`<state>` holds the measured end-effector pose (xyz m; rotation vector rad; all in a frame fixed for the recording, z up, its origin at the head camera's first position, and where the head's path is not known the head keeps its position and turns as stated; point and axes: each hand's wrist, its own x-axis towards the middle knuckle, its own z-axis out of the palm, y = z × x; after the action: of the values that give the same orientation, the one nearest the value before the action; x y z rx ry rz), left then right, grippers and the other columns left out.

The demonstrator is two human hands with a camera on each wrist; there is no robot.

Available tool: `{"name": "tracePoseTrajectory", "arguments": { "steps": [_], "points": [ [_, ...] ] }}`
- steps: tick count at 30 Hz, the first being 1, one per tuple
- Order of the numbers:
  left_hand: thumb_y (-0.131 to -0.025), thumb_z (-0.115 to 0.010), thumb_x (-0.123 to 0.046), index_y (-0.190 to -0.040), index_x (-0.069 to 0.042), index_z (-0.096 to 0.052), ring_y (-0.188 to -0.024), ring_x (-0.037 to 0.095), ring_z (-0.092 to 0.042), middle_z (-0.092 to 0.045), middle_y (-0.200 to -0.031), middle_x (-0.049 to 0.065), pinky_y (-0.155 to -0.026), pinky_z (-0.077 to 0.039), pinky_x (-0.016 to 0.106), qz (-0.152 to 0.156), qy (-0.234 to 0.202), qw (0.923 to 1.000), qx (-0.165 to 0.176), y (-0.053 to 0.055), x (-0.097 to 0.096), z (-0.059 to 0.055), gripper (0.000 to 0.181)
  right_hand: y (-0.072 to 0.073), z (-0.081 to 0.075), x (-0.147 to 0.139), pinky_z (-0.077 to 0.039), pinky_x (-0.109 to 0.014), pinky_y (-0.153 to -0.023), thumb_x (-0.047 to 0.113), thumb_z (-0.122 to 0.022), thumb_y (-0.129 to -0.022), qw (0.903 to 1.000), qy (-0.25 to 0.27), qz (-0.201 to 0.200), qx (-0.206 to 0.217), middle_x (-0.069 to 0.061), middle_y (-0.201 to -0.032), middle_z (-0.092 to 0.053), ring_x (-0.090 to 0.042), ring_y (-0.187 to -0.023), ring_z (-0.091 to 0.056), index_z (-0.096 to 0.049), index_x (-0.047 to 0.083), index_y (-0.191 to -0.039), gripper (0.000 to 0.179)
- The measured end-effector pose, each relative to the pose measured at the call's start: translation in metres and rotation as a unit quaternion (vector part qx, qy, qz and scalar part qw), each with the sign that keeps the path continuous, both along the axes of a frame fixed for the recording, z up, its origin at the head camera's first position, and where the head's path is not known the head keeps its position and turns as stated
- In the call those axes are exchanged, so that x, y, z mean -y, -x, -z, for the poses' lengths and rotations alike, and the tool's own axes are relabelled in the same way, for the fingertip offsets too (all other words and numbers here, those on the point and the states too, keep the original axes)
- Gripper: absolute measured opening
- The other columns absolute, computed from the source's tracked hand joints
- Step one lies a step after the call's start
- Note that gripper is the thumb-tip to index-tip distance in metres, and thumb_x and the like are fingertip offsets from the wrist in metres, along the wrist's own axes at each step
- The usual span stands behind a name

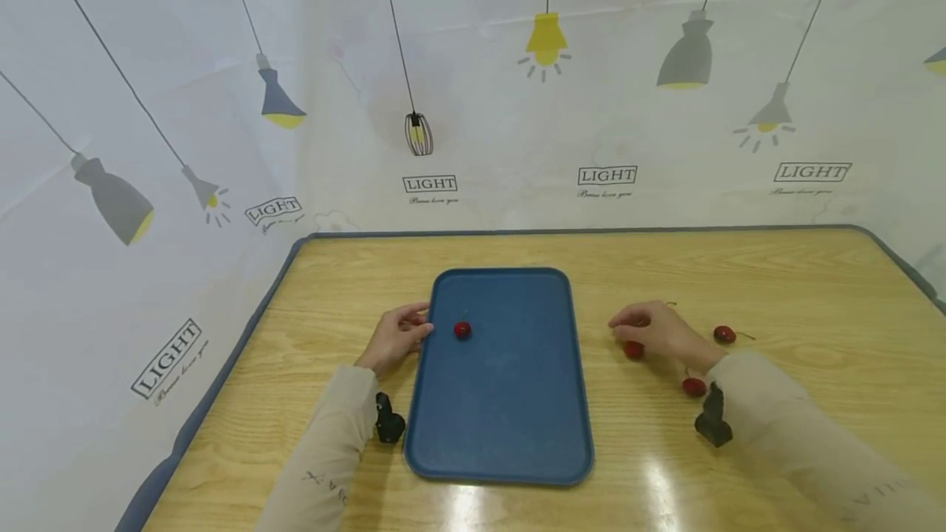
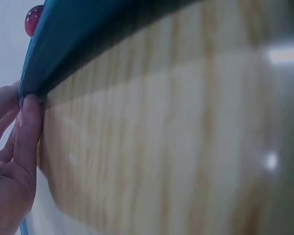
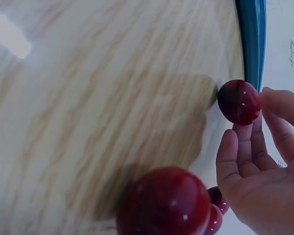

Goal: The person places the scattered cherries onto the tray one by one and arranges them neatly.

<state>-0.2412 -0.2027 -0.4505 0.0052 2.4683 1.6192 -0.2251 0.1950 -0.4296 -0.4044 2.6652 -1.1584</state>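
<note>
A blue tray (image 1: 502, 401) lies on the wooden table with one red cherry (image 1: 461, 329) on it, near its left rim. My left hand (image 1: 395, 339) holds that rim; in the left wrist view, fingertips (image 2: 32, 105) meet the tray's edge (image 2: 34, 73). To the right of the tray, my right hand (image 1: 658, 331) is at another cherry (image 1: 633, 350). The right wrist view has the thumb and fingers around this cherry (image 3: 239, 102), apparently pinching it. Whether they grip its stem is hidden.
By the right wrist lie a cherry (image 1: 693, 387) and, farther back, a cherry with a long stem (image 1: 725, 335). Another stem (image 1: 671, 303) shows behind the right hand. The wooden table (image 1: 517, 249) ends at a pale wall covering (image 1: 488, 89) printed with lamps.
</note>
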Motion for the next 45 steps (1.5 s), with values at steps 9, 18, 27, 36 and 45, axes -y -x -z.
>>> {"name": "tracePoseTrajectory", "arguments": {
  "steps": [9,18,27,36,45],
  "points": [
    [-0.085,-0.059,-0.006,-0.127,-0.006,-0.049,-0.082,0.019,-0.056,-0.053,-0.106,0.016,-0.065,-0.051,0.031,-0.004,0.004,1.0000,0.003,0.001,-0.001,0.002,0.043,-0.003,-0.006,-0.005,-0.047,-0.028,-0.066,0.015,-0.057,-0.087,0.9989,0.043,0.002,0.017,-0.010,-0.093,-0.061,-0.017,-0.080,-0.054,-0.062,-0.004,-0.103,0.025],
    [-0.085,-0.059,-0.006,-0.127,-0.005,-0.048,-0.081,0.018,-0.056,-0.053,-0.106,0.016,-0.064,-0.051,0.030,-0.006,0.010,0.9999,0.003,0.000,0.000,0.001,0.044,-0.004,-0.009,-0.003,-0.046,-0.028,-0.068,0.016,-0.056,-0.088,0.9984,0.052,0.008,0.018,-0.010,-0.094,-0.060,-0.020,-0.083,-0.054,-0.060,-0.003,-0.106,0.027],
    [-0.085,-0.058,-0.006,-0.127,-0.004,-0.048,-0.080,0.018,-0.056,-0.053,-0.106,0.017,-0.064,-0.051,0.030,0.003,0.011,0.9999,-0.004,0.000,0.001,0.001,0.043,-0.008,-0.011,0.008,-0.049,-0.033,-0.072,0.017,-0.056,-0.088,0.9957,0.087,-0.005,0.031,-0.013,-0.097,-0.059,-0.021,-0.084,-0.056,-0.058,-0.003,-0.109,0.029],
    [-0.085,-0.059,-0.006,-0.127,-0.005,-0.048,-0.081,0.018,-0.056,-0.053,-0.106,0.017,-0.064,-0.051,0.030,-0.001,0.011,0.9999,-0.001,0.000,0.001,0.002,0.043,-0.011,-0.019,0.025,-0.048,-0.039,-0.078,0.016,-0.054,-0.089,0.9890,0.139,-0.034,0.040,-0.018,-0.101,-0.055,-0.024,-0.086,-0.058,-0.054,-0.007,-0.112,0.033],
    [-0.085,-0.058,-0.006,-0.128,-0.005,-0.048,-0.083,0.019,-0.056,-0.053,-0.106,0.016,-0.065,-0.051,0.030,-0.003,0.003,1.0000,0.003,0.000,0.000,0.002,0.044,-0.008,-0.020,0.045,-0.049,-0.036,-0.077,0.007,-0.053,-0.089,0.9866,0.154,-0.042,0.034,-0.017,-0.097,-0.056,-0.025,-0.086,-0.058,-0.055,-0.008,-0.110,0.026]
  ]
}}
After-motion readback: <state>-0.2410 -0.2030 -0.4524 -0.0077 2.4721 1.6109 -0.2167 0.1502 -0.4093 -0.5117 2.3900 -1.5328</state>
